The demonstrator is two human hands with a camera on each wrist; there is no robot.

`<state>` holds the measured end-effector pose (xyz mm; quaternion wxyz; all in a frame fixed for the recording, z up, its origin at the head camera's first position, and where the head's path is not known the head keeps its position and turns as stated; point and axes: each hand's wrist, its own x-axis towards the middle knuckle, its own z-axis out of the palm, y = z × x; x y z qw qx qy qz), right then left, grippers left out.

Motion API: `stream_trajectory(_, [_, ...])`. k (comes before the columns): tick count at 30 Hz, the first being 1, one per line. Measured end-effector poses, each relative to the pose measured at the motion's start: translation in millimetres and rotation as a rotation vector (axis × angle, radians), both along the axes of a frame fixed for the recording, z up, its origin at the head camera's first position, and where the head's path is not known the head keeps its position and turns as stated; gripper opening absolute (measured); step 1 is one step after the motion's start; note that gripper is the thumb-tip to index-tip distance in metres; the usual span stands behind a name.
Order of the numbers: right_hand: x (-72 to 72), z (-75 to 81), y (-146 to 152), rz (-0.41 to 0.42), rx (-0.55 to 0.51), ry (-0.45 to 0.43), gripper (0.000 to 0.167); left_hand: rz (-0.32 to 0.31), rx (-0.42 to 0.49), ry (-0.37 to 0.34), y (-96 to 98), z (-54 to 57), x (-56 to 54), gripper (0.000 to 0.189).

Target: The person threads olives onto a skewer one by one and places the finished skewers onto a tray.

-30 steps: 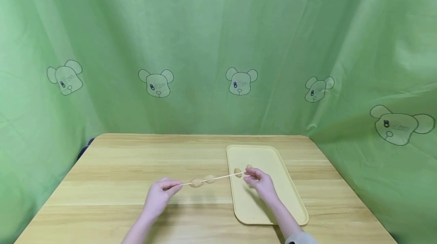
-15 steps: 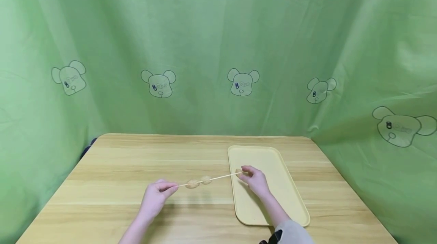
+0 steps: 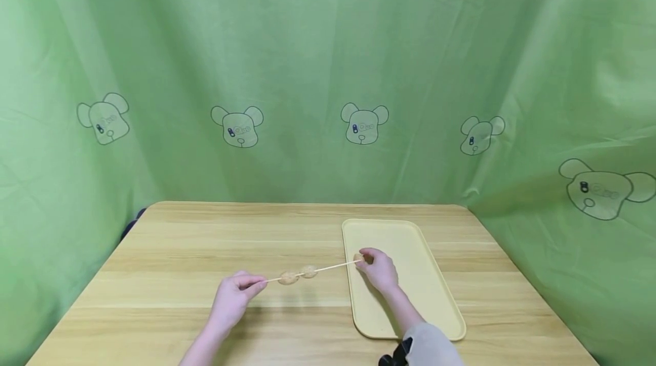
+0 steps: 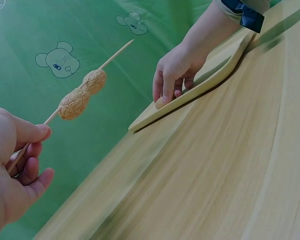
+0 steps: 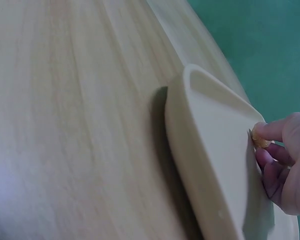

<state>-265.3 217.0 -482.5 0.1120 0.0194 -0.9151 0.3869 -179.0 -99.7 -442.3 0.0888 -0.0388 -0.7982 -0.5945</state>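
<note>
My left hand pinches a thin wooden skewer near one end and holds it above the table. Two tan, wrinkled ball-like pieces sit threaded on it: a larger one close to the fingers and a smaller one beyond it, with bare stick past that. Over the tray's left side, my right hand pinches another tan piece between thumb and fingers, close over the tray surface. In the head view, the skewer's far tip overlaps this piece, while in the left wrist view it points up well apart.
A pale yellow rectangular tray with a low raised rim lies on the right half of the wooden table. Green curtain with printed bear heads encloses the back and sides.
The right hand has shifted left over the tray and taken hold of the left tan piece. A second loose piece seen earlier no longer shows. The left hand and skewer have moved slightly left.
</note>
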Motion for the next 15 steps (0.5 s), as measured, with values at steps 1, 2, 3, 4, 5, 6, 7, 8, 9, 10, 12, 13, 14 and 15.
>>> stream_trajectory(1, [0.2,0.1,-0.1,-0.004,0.013,0.0,0.031,-0.002,0.0,0.003,0.0,-0.3,0.4,0.008])
stream_trajectory(2, [0.3,-0.3,0.2,-0.006,0.024,0.001,0.03,-0.002,0.002,0.005,0.1,-0.1,0.7,0.008])
stream_trajectory(3, [0.2,-0.4,0.3,-0.005,0.024,0.001,0.029,-0.003,0.001,0.009,0.1,-0.3,1.0,0.009])
stream_trajectory(4, [0.1,-0.8,0.8,-0.002,0.022,0.001,0.028,-0.003,0.001,0.012,0.1,-0.7,1.2,0.009])
stream_trajectory(5, [-0.1,-1.1,1.2,0.0,0.014,0.003,0.027,-0.002,0.002,0.013,0.0,-0.7,1.4,0.009])
stream_trajectory(6, [-0.3,-1.3,1.8,0.004,-0.001,0.006,0.027,0.0,0.001,0.014,-0.1,-1.4,1.3,0.009])
stream_trajectory(7, [-0.5,-1.8,2.4,0.011,-0.017,0.011,0.026,0.002,0.001,0.015,-0.3,-2.1,1.2,0.01])
stream_trajectory(8, [-0.6,-2.2,3.3,0.019,-0.032,0.019,0.026,0.005,0.003,0.013,-0.5,-2.2,0.9,0.01])
stream_trajectory(9, [-0.6,-2.1,3.7,0.022,-0.053,0.02,0.026,0.007,0.004,0.012,-0.9,-3.0,0.7,0.01])
stream_trajectory(10, [-0.5,-2.3,4.4,0.023,-0.07,0.022,0.026,0.009,0.003,0.01,-1.2,-3.4,0.4,0.01])
stream_trajectory(12, [0.2,-2.2,5.7,0.026,-0.105,0.022,0.027,0.014,0.006,0.006,-1.8,-4.3,-0.6,0.01])
stream_trajectory(13, [0.8,-1.7,6.4,0.028,-0.114,0.022,0.027,0.016,0.007,0.002,-2.1,-4.2,-0.8,0.01])
stream_trajectory(14, [1.7,-0.9,6.9,0.027,-0.122,0.019,0.028,0.017,0.005,0.0,-2.5,-4.7,-1.2,0.01])
stream_trajectory(15, [2.6,-0.1,7.0,0.026,-0.144,0.008,0.028,0.017,0.004,-0.003,-2.9,-5.2,-1.4,0.011])
